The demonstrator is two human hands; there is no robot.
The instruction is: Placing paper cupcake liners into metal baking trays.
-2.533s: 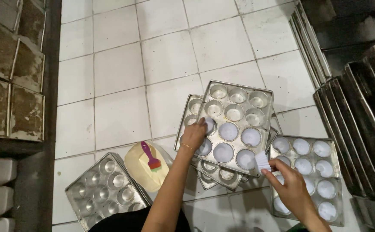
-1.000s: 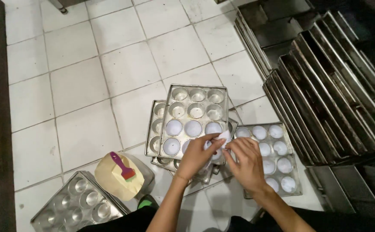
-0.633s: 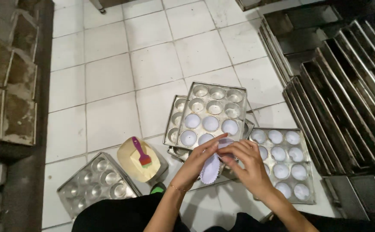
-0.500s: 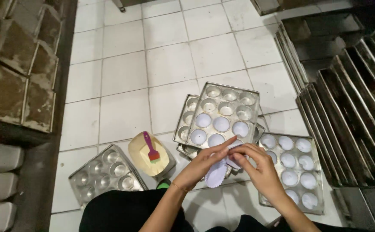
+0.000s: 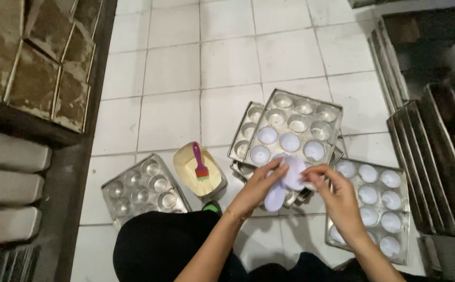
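Left hand: the left hand pinches the stack of white fluted paper baking cups, its grip pressed onto the lower edge of the stack.
Right hand: the right hand meets the same stack from the other side, fingertips pinching at the top cup as if peeling it loose.
Paper cups: held in the air between both hands, just over the near edge of the top tray, not yet in a cavity.
Top tray: the grey metal twelve-cavity muffin tray lies tilted on top of a pile of like trays; about four of its near cavities carry white liners, the farther two rows are bare metal.
Finished tray: the lined metal muffin tray on the right shows a white liner in every cavity that can be seen.
Waiting tray: the bare metal muffin tray on the left holds no liners.
Beside it: a pale yellow tub with a purple-handled red brush across it.
Floor: all trays rest on the white tiled floor.
Progress: judged about a third through the top tray.
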